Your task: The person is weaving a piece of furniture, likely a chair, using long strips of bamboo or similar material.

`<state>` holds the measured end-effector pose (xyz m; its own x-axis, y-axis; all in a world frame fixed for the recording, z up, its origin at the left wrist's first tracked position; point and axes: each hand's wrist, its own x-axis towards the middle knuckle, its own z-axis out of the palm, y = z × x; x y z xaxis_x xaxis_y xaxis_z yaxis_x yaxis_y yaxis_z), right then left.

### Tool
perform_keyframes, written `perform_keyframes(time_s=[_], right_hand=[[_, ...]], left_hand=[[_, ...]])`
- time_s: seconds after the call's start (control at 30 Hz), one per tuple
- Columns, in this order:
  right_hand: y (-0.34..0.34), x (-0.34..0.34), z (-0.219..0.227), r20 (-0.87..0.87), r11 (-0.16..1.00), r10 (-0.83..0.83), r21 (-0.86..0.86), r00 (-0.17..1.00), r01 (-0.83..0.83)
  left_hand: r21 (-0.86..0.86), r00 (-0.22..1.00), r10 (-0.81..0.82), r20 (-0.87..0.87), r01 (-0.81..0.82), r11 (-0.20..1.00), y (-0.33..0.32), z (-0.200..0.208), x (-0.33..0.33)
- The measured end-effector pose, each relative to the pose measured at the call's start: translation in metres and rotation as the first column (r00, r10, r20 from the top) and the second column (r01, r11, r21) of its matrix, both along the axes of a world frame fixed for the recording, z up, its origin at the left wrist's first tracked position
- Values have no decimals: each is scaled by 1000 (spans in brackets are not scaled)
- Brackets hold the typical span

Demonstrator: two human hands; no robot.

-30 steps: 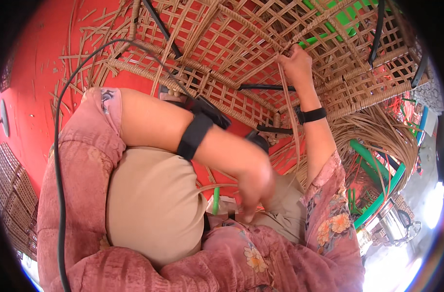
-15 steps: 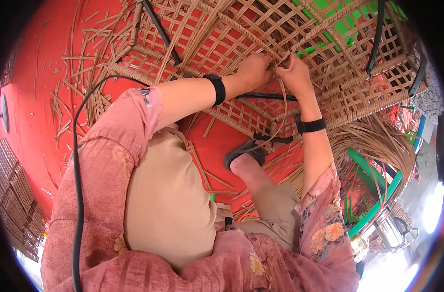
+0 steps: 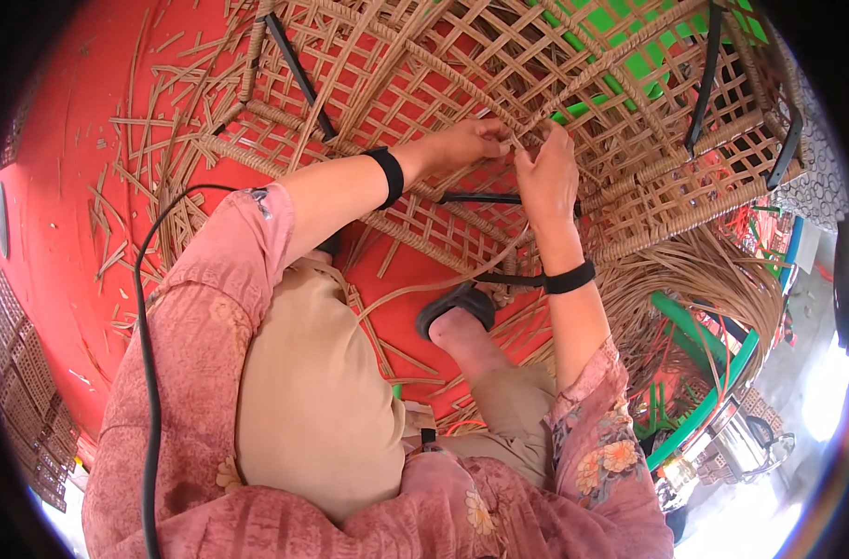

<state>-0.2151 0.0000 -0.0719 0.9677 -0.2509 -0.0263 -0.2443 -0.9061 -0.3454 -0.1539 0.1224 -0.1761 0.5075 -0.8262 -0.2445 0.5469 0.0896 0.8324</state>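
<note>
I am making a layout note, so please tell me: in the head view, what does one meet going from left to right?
Brown woven panel, black cable, black band on the left wrist, left hand, right hand, shiny metal pot.

Woven panel [image 3: 461, 82], top middle: no words or numbers to read.
Black wrist bands [image 3: 570, 278], near the middle: no letters to read.
Pink shirt [image 3: 191, 363], bottom left and middle: no writing to read.
Shiny metal pot [image 3: 743, 438], lower right: too small and bright to tell.
Red floor [image 3: 61, 242], left side: no signs to read.
</note>
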Motion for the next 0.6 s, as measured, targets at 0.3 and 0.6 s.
perform_keyframes(time_s=[0.3,0.6], right_hand=[[-19,8,-1,-429,780,-123,516,895,355],[-10,3,4,-443,562,-151,697,884,445]], left_hand=[[18,995,16,-100,-14,1000,-10,-13,-4],[76,969,246,-30,-243,967,-25,-23,-22]])
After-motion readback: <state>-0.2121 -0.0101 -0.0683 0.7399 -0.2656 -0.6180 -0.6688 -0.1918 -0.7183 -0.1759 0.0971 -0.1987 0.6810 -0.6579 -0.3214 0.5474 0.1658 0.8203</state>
